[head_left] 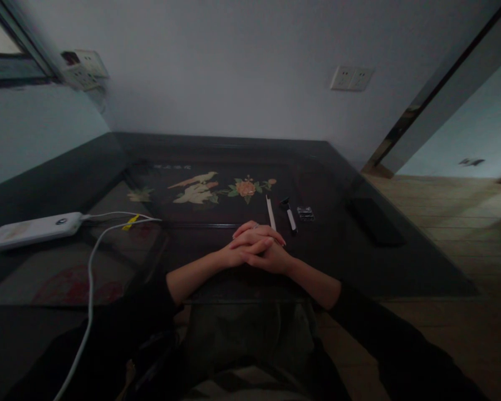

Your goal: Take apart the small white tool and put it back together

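Note:
My left hand (237, 254) and my right hand (275, 258) rest clasped together near the front of a dark glass-topped table (209, 267), fingers interlaced and closed over each other. I see no object between them, though the palms are hidden. Just beyond my fingertips lies a thin white strip (271, 213), its near end close to or behind my fingers. Right of it is a razor (291, 218) with a black head and a white-and-black handle. Beside the razor sits a small clear pack (305, 214) with dark pieces inside, possibly razor cartridges.
A white power strip or power bank (33, 231) lies at the left, with a white cable (91, 278) running off the front edge and a yellow tag (131, 222). A flat black object (376, 221) lies at the right. Wall sockets (351, 78) are behind the table.

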Tool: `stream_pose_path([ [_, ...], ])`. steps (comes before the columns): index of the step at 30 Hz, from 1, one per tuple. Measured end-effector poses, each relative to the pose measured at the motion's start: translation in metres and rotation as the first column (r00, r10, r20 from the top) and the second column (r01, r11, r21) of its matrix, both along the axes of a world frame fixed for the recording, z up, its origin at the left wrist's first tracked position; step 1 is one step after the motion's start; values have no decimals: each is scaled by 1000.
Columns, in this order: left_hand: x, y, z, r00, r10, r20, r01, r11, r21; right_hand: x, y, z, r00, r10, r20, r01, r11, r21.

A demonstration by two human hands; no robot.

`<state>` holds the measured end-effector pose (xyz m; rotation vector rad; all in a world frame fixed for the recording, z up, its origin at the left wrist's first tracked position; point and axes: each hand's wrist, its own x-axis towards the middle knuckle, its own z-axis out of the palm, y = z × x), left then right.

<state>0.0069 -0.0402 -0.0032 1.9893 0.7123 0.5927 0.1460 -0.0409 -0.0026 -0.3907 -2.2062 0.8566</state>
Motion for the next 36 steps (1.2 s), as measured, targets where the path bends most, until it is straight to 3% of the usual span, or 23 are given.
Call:
stream_pose_path([
  [10,-1,4,-9,1000,-17,-23,17,1000,10,1,-1,2,1000,4,-10,-5,1000,-9],
  [20,2,-3,10,993,-4,-120,5,1000,8,0,-1,-1,1000,-4,15,5,1000,-13],
  [26,3,-5,15,1000,14,3,-13,999,-41,0,-1,0,1000,-7,-16,7,1000,17],
  [32,7,-11,29,991,112,-67,-116,992,-53,1,0,0,1000,-3,-14,4,1000,22],
  [36,8,-12,32,991,113,-67,-116,993,-38,0,0,-1,1000,-2,-3,2,1000,19],
])
